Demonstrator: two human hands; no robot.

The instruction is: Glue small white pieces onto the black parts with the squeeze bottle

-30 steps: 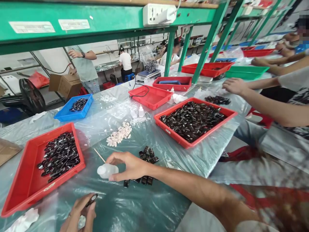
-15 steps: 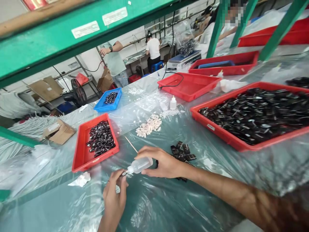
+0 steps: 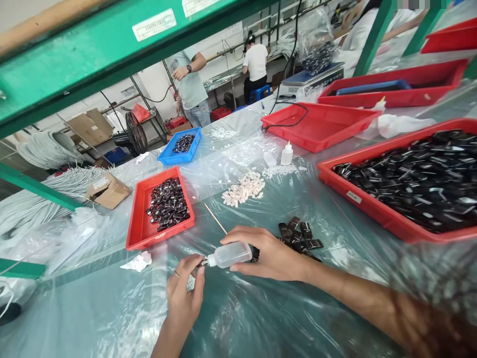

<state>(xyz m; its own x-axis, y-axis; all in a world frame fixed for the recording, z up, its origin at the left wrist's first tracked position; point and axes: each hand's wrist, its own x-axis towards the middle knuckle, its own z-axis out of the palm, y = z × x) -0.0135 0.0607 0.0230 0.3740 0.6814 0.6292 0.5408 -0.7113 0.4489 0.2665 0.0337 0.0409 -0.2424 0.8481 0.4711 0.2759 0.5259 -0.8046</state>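
My right hand grips a clear squeeze bottle held on its side, its nozzle pointing left. A small black piece shows between the bottle's base and my right palm. My left hand pinches a small dark part at the nozzle's tip; most of that part is hidden by the fingers. Just beyond my right hand lie several loose black parts and a thin wooden stick. Farther off is a pile of small cream-coloured pieces.
Red trays of black parts stand at left and right. Behind are a blue tray, a second bottle and another red tray. A green beam crosses above. Crumpled tissue lies at left. Other people are in the background.
The whole view has shifted, so the scene sits farther right or lower. Both hands keep their holds, with the nozzle still at the small part.
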